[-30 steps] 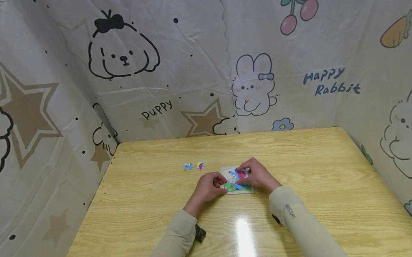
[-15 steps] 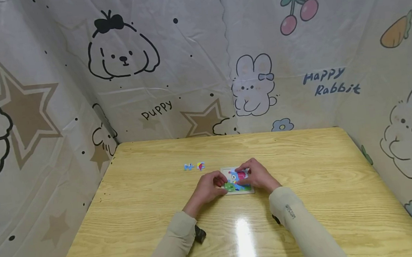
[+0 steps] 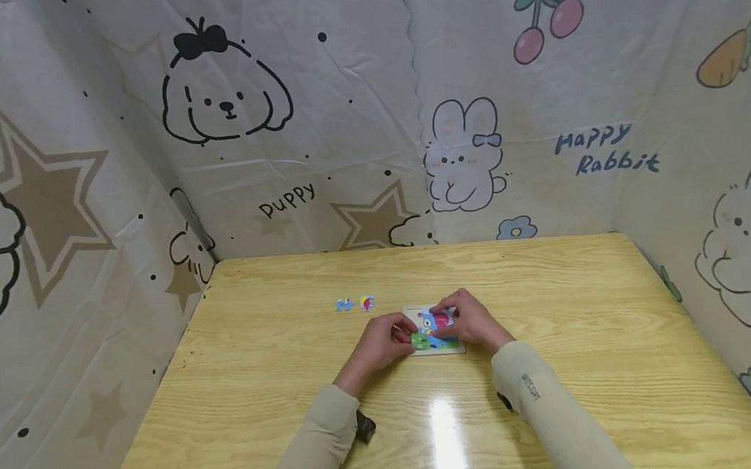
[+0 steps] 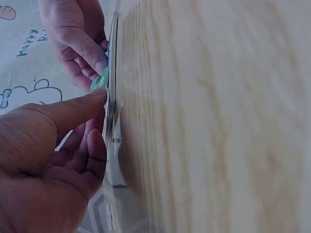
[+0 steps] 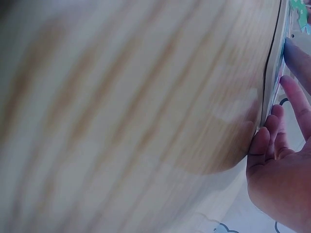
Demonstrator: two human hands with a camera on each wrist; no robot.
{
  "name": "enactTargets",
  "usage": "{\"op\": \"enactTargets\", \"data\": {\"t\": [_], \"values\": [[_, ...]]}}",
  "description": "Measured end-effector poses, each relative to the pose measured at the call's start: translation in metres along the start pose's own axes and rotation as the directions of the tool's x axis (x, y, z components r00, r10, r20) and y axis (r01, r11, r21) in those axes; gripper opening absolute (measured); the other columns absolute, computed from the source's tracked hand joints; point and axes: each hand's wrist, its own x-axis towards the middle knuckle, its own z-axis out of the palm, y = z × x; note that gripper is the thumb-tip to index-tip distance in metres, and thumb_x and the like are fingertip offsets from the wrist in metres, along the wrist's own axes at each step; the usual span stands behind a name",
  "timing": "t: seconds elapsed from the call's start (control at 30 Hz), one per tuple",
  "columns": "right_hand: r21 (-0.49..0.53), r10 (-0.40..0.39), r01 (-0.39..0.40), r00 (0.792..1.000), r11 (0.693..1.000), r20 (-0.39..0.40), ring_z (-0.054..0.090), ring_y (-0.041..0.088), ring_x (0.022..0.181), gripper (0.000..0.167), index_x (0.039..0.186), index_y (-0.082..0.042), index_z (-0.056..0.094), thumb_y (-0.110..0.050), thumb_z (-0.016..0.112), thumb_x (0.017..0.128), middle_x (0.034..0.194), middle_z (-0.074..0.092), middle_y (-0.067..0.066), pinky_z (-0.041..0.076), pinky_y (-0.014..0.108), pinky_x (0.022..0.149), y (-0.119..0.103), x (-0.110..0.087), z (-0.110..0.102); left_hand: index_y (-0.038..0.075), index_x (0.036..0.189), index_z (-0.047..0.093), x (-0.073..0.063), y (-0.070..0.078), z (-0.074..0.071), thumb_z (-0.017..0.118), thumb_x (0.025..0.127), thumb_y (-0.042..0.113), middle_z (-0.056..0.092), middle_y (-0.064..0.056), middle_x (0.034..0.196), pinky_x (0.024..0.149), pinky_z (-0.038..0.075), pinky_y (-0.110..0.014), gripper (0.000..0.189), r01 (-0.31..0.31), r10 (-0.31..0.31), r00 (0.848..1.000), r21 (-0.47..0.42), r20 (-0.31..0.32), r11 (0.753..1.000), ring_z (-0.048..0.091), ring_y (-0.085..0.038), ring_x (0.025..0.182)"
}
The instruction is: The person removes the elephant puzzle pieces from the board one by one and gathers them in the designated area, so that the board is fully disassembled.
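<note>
A hand could come to the puzzle board (image 3: pixel 411 314) from its far side, or low from the near side, between the left sleeve (image 3: pixel 314 437) and the right sleeve (image 3: pixel 555 409). The left hand (image 3: pixel 378 342) and right hand (image 3: pixel 472 320) block its two sides, while the cloth wall (image 3: pixel 354 139) limits reach behind the table (image 3: pixel 264 341).

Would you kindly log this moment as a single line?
left hand: holds green piece | right hand: touches framed puzzle | loose on table: blue piece, yellow-and-red piece

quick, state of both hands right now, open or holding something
Left hand: closed, pinching a green puzzle piece.
Right hand: open, touching the puzzle.
</note>
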Motion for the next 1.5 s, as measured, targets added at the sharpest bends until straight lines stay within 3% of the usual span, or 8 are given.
{"op": "enactTargets", "data": {"t": [0.47,0.87,1.33,1.5], "values": [[-0.012,-0.007,0.007,1.0,1.0,-0.005,0.049,0.026,0.101,0.036,0.118,-0.015,0.079,-0.021,0.089,0.084,0.119,0.054,0.011,0.043,0.038,0.088,0.002,0.001,0.001,0.001,0.105,0.072,0.001,0.002,-0.001,0.082,0.084,-0.003,0.071,-0.006,0.092,0.076,0.058,-0.022,0.024,0.01,-0.01,1.0,-0.001,0.022,1.0,0.067,-0.009,0.081],[-0.013,-0.005,0.005,1.0,1.0,0.004,0.049,0.026,0.103,0.035,0.118,-0.016,0.079,-0.022,0.088,0.085,0.119,0.054,0.01,0.043,0.038,0.088,0.002,0.002,0.001,0.005,0.109,0.074,0.0,0.0,-0.004,0.081,0.087,0.0,0.074,-0.009,0.109,0.08,0.06,-0.027,0.023,0.03,-0.03,1.0,-0.057,0.0,0.998,0.072,-0.014,0.09],[-0.009,0.035,-0.035,0.999,0.999,0.012,0.049,0.028,0.106,0.037,0.12,-0.017,0.078,-0.022,0.088,0.084,0.121,0.053,0.01,0.044,0.041,0.092,0.0,0.001,0.002,0.006,0.116,0.073,-0.004,-0.01,-0.04,0.078,0.091,0.004,0.071,-0.012,0.119,0.085,0.06,-0.032,0.026,0.075,-0.084,0.995,-0.139,-0.061,0.987,0.072,-0.024,0.101],[-0.01,0.024,-0.024,1.0,1.0,0.008,0.049,0.027,0.104,0.038,0.119,-0.016,0.078,-0.021,0.089,0.084,0.118,0.053,0.01,0.043,0.04,0.09,0.0,0.0,0.002,0.005,0.119,0.071,-0.007,-0.021,-0.057,0.075,0.093,0.004,0.069,-0.014,0.125,0.086,0.06,-0.035,0.027,0.077,-0.089,0.992,-0.139,-0.088,0.987,0.071,-0.027,0.105]]}}
